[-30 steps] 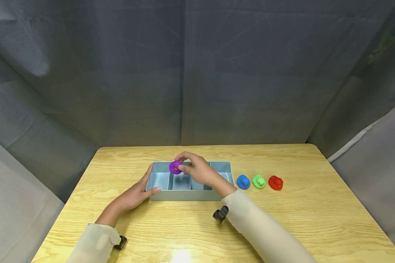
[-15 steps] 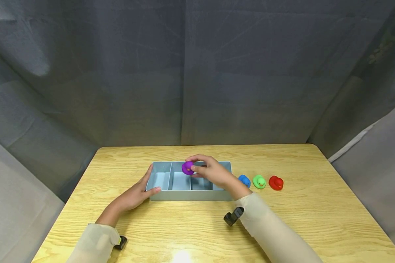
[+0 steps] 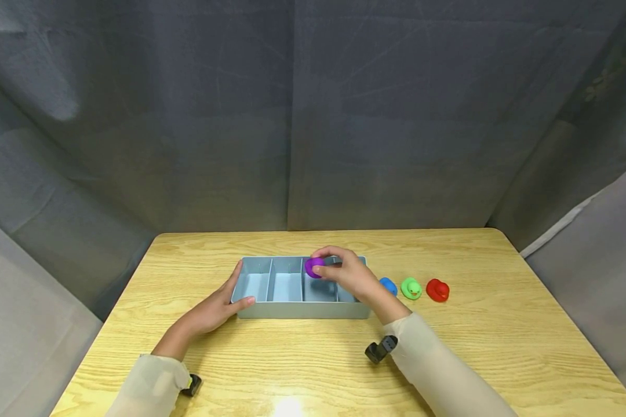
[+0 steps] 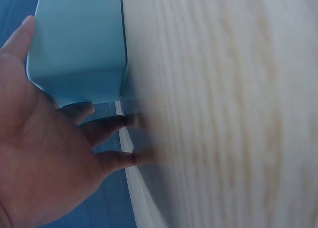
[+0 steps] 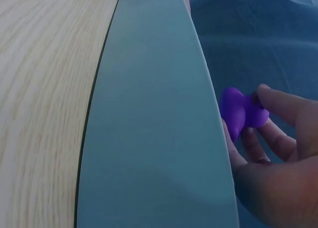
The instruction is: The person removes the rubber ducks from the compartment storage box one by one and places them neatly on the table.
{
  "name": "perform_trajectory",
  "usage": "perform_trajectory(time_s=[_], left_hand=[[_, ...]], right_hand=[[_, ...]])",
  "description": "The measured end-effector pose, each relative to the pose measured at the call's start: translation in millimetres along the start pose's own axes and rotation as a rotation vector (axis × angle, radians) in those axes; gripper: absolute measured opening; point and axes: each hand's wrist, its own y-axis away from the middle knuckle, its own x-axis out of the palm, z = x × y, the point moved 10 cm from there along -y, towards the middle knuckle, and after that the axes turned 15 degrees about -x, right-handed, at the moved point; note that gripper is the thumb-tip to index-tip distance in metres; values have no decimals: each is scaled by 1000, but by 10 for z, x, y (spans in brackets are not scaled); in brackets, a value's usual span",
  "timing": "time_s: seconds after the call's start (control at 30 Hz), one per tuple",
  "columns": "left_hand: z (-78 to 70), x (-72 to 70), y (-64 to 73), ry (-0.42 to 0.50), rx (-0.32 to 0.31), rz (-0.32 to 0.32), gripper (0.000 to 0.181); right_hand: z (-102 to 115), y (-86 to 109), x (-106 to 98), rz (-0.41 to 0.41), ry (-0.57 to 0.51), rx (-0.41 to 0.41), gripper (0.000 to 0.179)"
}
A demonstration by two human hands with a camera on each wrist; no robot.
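Note:
My right hand [image 3: 346, 277] pinches a purple rubber duck [image 3: 315, 267] between thumb and fingers. It holds the duck above the third compartment from the left of a grey-blue divided box [image 3: 305, 310]. In the right wrist view the duck [image 5: 241, 111] is just beyond the box's upper edge, in the fingertips. At the box's left end rests my left hand [image 3: 215, 306], its thumb on the front edge and its extended fingers along the side. The left wrist view shows this hand [image 4: 54, 138] against the box end [image 4: 79, 49]. The visible compartments have nothing in them; the rightmost is partly hidden.
To the right of the box, a blue duck [image 3: 389, 285], a green duck [image 3: 411, 288] and a red duck [image 3: 437, 290] sit in a row on the wooden table [image 3: 302, 359]. My right forearm partly covers the blue one. Grey curtains [image 3: 292, 116] stand behind.
My right hand has carried the purple duck rightward, from over the second compartment to over the third. The left hand and the box have stayed in place.

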Motion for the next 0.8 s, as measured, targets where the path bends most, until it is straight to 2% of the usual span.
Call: perform_trajectory(time_s=[0.17, 0.33, 0.57, 0.8], left_hand=[[-2, -4, 7, -2, 0, -3, 95], [-12, -3, 12, -2, 5, -5, 95], [-5, -2, 10, 3, 9, -4, 95], [-3, -5, 12, 7, 2, -4, 93]], right_hand=[[15, 69, -145, -46, 136, 2, 32], [47, 138, -272, -67, 203, -32, 33], [102, 254, -441, -82, 231, -111, 32], [79, 415, -672, -102, 260, -99, 36]])
